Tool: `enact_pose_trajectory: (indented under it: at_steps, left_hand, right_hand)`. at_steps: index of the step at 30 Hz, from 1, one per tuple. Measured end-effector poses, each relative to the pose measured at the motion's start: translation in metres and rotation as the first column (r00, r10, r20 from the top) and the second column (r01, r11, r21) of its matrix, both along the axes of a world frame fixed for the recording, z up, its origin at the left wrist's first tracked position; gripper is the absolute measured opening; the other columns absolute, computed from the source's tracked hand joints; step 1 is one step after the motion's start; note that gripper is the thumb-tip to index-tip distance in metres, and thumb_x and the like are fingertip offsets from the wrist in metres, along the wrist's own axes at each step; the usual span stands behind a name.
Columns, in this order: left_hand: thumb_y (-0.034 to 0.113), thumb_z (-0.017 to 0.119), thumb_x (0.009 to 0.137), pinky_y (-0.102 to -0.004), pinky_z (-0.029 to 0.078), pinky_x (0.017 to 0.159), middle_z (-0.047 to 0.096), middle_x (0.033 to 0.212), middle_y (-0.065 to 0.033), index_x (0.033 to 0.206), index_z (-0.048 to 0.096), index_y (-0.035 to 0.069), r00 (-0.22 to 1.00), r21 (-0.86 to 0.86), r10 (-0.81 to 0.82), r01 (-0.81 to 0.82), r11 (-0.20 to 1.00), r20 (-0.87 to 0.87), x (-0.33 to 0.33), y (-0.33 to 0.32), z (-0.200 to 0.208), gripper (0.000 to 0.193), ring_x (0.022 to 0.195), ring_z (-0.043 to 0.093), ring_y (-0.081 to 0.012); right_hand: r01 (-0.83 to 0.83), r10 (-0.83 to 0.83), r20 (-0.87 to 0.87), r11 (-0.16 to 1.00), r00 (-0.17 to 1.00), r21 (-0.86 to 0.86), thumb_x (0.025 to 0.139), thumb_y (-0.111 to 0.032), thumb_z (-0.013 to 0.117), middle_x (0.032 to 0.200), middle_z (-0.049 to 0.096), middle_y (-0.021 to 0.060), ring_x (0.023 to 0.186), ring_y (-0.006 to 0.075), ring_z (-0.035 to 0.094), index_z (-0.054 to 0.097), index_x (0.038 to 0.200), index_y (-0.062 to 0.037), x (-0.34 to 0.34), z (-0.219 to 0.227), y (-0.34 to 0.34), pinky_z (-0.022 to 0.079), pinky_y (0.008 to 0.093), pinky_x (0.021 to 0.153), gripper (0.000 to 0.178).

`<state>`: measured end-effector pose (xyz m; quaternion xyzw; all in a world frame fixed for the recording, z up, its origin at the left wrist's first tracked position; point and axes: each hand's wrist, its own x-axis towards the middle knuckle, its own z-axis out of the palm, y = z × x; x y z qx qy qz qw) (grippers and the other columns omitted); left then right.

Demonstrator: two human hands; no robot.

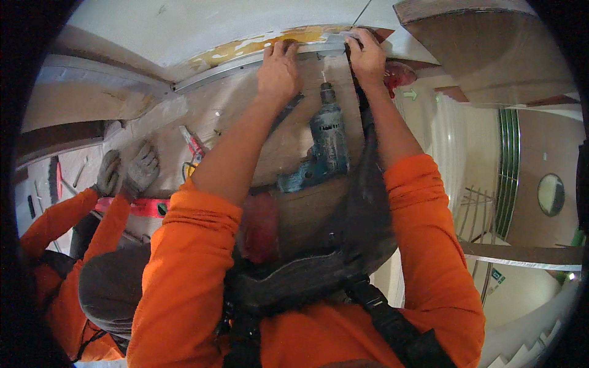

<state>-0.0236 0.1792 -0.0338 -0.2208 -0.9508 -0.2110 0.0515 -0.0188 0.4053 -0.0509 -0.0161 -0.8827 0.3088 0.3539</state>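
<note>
Metal strip point(245, 62): at twelve o'clock, long axis roughly nine to three. Your left hand point(281, 70): fingers bent, at strip. Your right hand point(367, 61): nearer three-o'clock end. Grips: cannot tell.

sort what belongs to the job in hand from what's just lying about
Job in hand:
- metal strip, at the left hand and right hand
- drill, probably: bit fitted, between the forearms

Lying about, apparently:
- red-handled tool
- red level
</note>
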Motion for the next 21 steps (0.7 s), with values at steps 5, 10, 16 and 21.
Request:
enact_pose_trajectory:
  at_steps: [5, 10, 16, 21]
  left_hand:
    - [0.01, 0.07, 0.069, -0.0452, 0.043, 0.108, 0.049, 0.138, -0.0122, 0.135, 0.053, 0.014, 0.997, -0.001, 0.063, -0.063, 0.998, 0.048, 0.006, 0.003, 0.005, 0.068, 0.128, 0.044, -0.039]
    - [0.009, 0.069, 0.071, -0.0462, 0.045, 0.106, 0.048, 0.138, -0.0119, 0.136, 0.052, 0.015, 0.994, -0.027, 0.083, -0.081, 0.996, 0.068, 0.011, 0.001, 0.016, 0.068, 0.13, 0.043, -0.0389]
    - [0.006, 0.072, 0.068, -0.0452, 0.046, 0.105, 0.046, 0.14, -0.0101, 0.139, 0.049, 0.016, 0.999, -0.006, 0.034, -0.034, 0.999, 0.011, 0.004, 0.001, 0.001, 0.075, 0.13, 0.042, -0.0382]
    - [0.005, 0.067, 0.072, -0.0438, 0.044, 0.106, 0.048, 0.137, -0.0105, 0.137, 0.051, 0.014, 0.998, -0.052, 0.064, -0.064, 0.997, -0.002, 0.008, 0.003, 0.003, 0.068, 0.129, 0.044, -0.0367]
  right_hand:
    - [-0.072, 0.106, 0.202, 0.983, 0.974, -0.168, 0.089, -0.018, 0.065, 0.101, 0.069, 0.0171, 0.094, 0.0359, 0.067, 0.068, 0.11, -0.0093, 0.011, 0.016, 0.016, 0.052, 0.0408, 0.083, 0.023]
    - [-0.088, 0.16, 0.338, 0.972, 0.927, -0.217, 0.089, -0.018, 0.064, 0.099, 0.07, 0.0163, 0.093, 0.0348, 0.067, 0.069, 0.109, -0.0093, 0.004, 0.024, 0.021, 0.051, 0.039, 0.085, 0.023]
    - [-0.066, 0.324, 0.264, 0.734, 0.909, -0.675, 0.09, -0.01, 0.064, 0.095, 0.071, 0.0098, 0.075, 0.0158, 0.069, 0.067, 0.11, 0.0008, 0.0, -0.008, 0.057, 0.056, 0.0273, 0.066, 0.023]
    - [-0.003, 0.259, 0.365, 0.819, 0.894, -0.574, 0.09, -0.012, 0.064, 0.087, 0.071, 0.0091, 0.07, 0.0147, 0.069, 0.066, 0.11, -0.0011, 0.002, -0.003, 0.057, 0.055, 0.0287, 0.064, 0.023]
